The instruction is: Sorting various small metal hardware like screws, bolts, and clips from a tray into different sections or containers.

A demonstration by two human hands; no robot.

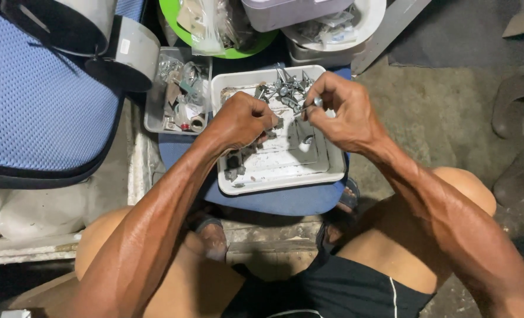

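Both hands over white tray (326, 171): left hand (242, 121) fisted on small part, right hand (341, 112) pinching screw (316, 102); parts box (156, 121) just left, green bowl (173, 15) behind.

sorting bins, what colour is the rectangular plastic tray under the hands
White rectangular plastic tray, stained; head view.

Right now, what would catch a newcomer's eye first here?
Two bare hands meet over a white tray at the centre. The right hand pinches a small metal part in its fingers; the left hand is closed in a fist. Metal bits are heaped at the tray's far end, and a blue mesh cushion lies at the left.
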